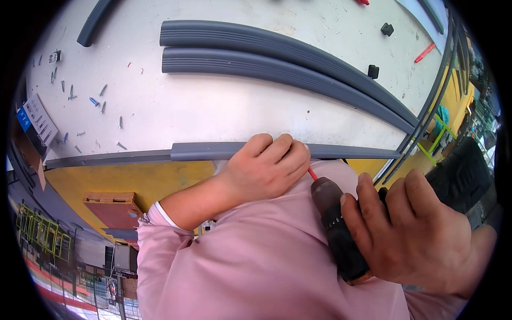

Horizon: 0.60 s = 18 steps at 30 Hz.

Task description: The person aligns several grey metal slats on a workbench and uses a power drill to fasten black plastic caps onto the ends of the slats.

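Note:
My left hand (269, 168) is closed over a grey ribbed plastic strip (352, 151) that lies along the near edge of the table. Its fingers curl onto the strip, and the fingertips are partly hidden. In my right hand (413, 234) is a black cordless drill (333, 229), its handle mostly covered by my fingers and palm. A red bit (312, 173) points from the drill's nose toward the strip beside my left fingers. The hand hides whether the bit's tip touches anything.
Two curved grey strips (266, 37) lie side by side across the white table (213, 106). Several loose screws (102, 106) are scattered at left near an open cardboard box (40, 128). Small black plugs (373, 71) and a red marker (424, 53) lie at right.

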Tool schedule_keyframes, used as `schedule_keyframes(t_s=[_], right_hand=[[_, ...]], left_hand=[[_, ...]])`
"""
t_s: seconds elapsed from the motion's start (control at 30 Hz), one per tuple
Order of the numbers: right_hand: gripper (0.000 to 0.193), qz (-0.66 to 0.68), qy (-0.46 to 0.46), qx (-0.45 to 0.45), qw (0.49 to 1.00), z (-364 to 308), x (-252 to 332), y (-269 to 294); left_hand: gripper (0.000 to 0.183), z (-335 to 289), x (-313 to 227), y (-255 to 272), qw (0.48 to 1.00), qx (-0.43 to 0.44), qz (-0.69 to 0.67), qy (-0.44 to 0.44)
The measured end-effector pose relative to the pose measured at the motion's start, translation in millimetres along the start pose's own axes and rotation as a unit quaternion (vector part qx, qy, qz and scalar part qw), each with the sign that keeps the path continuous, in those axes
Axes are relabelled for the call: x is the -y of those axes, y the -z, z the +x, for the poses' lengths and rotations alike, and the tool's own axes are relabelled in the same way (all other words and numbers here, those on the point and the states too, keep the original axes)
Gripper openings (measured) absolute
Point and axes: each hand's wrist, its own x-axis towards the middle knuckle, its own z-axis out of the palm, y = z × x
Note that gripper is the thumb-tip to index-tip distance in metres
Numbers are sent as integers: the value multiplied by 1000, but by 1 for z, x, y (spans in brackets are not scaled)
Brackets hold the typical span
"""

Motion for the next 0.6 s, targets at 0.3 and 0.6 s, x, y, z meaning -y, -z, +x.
schedule_keyframes(t_s=[0.3,0.6], right_hand=[[36,-8,-3,13,1000,8,2,6],[31,-8,-22,33,999,1,7,4]], left_hand=[[6,-6,-9,-10,998,-62,-2,29],[6,-12,-18,-27,990,-122,22,68]])
